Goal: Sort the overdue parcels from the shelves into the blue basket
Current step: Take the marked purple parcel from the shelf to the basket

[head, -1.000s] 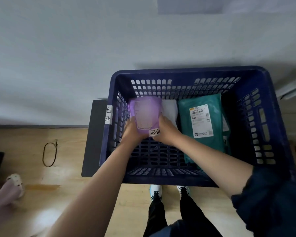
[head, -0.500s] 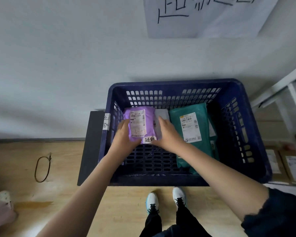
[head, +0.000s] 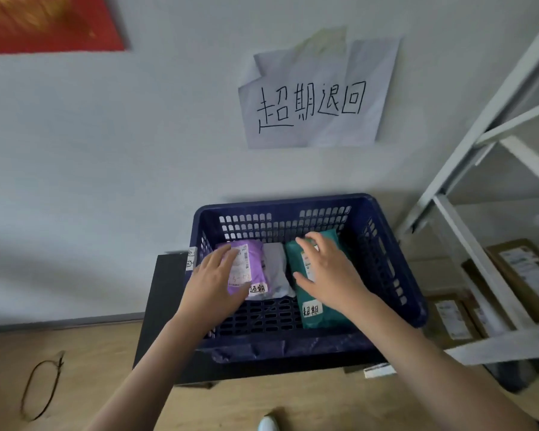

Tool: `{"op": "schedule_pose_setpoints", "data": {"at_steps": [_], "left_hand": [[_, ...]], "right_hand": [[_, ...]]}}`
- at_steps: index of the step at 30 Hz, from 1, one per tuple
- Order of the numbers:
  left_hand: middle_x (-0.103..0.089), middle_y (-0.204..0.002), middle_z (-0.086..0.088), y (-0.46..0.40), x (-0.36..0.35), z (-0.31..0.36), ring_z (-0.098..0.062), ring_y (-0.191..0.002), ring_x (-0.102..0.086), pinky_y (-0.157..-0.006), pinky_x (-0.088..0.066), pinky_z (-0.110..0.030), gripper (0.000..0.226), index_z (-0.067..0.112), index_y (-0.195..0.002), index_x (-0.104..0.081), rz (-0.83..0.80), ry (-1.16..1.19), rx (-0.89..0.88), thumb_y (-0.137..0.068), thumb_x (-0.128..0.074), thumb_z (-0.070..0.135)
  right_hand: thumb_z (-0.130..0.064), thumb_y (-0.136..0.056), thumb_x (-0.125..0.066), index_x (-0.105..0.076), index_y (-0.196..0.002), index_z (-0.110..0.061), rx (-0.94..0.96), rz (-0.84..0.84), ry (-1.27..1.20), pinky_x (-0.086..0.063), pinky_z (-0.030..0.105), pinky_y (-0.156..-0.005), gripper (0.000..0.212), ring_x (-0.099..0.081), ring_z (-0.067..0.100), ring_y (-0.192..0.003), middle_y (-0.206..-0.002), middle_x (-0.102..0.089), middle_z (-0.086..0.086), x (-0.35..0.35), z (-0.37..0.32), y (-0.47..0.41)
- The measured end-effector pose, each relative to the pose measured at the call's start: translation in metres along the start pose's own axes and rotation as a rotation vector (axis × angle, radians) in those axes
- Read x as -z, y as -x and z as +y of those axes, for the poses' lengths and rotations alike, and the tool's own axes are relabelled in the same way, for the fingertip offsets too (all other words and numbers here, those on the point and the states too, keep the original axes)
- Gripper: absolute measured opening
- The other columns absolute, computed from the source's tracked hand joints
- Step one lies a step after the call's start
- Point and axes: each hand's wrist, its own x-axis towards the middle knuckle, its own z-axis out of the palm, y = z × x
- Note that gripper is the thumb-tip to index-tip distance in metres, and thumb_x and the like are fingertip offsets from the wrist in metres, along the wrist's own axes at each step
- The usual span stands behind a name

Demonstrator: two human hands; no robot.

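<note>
Far left, on the wooden floor (head: 91, 384): thin dark loop of cord (head: 41, 390), lying flat, well apart from everything else. Upper left on the white wall (head: 106, 181): red poster (head: 44, 23), blurred. Right of the loop: low black surface (head: 159, 312) carrying the blue basket (head: 395, 275), pushed up near the wall, with a small white tag on its left outer wall.

Left hand (head: 213, 286) reaching over the basket's near rim, fingers (head: 227, 259) straight and spread, lying on or just above the purple parcel (head: 251, 265); contact cannot be told. Nothing gripped. Purple parcel flat on the basket floor at the far left, white shipping label up, small handwritten sticker at its near edge. Just right of it, touching: pale grey parcel (head: 277, 272), partly tucked between its neighbours.

Above, taped to the wall: crumpled paper sign (head: 318, 98) with handwritten black characters.

Right hand (head: 329, 270) over the green parcel (head: 324, 312), fingers (head: 305, 244) open and relaxed, holding nothing; touching or just above, hard to say. Green parcel lying along the basket's right half, handwritten sticker near its near end, label mostly hidden under the hand.

Bottom edge: tip of a white shoe (head: 268, 424). Far right: white metal shelf frame (head: 486, 150), with brown cardboard boxes (head: 529, 275) on its low shelf.
</note>
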Motion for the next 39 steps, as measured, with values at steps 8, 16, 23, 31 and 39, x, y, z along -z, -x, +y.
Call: {"op": "schedule_pose_setpoints", "data": {"at_steps": [8,16,23,31,39], "left_hand": [[-0.034,-0.16,0.002,0.038,0.014,0.059,-0.021,-0.146,-0.035,-0.116,-0.033,-0.042,0.074,0.022,-0.154,-0.036,0.047,-0.122,0.014,-0.093,-0.056,0.058],[-0.033,-0.161,-0.001,0.107,0.005,0.119,-0.025,-0.147,-0.033,-0.116,-0.034,-0.046,0.073,0.023,-0.153,-0.036,0.005,-0.211,0.089,-0.093,-0.051,0.063],[-0.033,-0.16,0.0,0.155,-0.009,0.18,-0.024,-0.146,-0.034,-0.115,-0.034,-0.043,0.073,0.023,-0.154,-0.034,-0.009,-0.24,0.096,-0.095,-0.049,0.063],[-0.037,-0.157,-0.001,0.163,-0.032,0.247,-0.024,-0.145,-0.034,-0.114,-0.034,-0.043,0.073,0.02,-0.154,-0.035,-0.054,-0.277,-0.012,-0.095,-0.046,0.063],[-0.025,-0.164,0.0,0.153,-0.086,0.341,-0.023,-0.15,-0.025,-0.121,-0.025,-0.044,0.074,0.024,-0.157,-0.028,-0.161,-0.21,-0.185,-0.097,-0.043,0.064]], "right_hand": [[-0.049,-0.097,-0.057,-0.035,-0.154,-0.014,0.08,-0.008,0.076,-0.048,0.037,-0.102,0.071,-0.04,0.024,-0.137,-0.151,-0.037,0.004,0.03,0.001,0.046],[-0.05,-0.097,-0.054,-0.042,-0.151,-0.016,0.183,-0.03,0.137,-0.049,0.037,-0.094,0.064,-0.045,0.023,-0.132,-0.148,-0.042,0.002,0.052,0.021,0.121],[-0.05,-0.099,-0.053,-0.043,-0.15,-0.019,0.158,-0.056,0.127,-0.05,0.038,-0.097,0.06,-0.042,0.022,-0.135,-0.15,-0.039,0.001,0.071,0.046,0.191],[-0.049,-0.099,-0.053,-0.043,-0.15,-0.02,-0.012,-0.003,0.127,-0.051,0.036,-0.094,0.059,-0.044,0.019,-0.135,-0.149,-0.041,-0.001,0.108,0.099,0.266],[-0.046,-0.098,-0.055,-0.037,-0.152,-0.019,-0.29,0.034,0.117,-0.049,0.034,-0.091,0.062,-0.051,0.021,-0.128,-0.145,-0.046,0.0,0.129,0.179,0.36]]}}
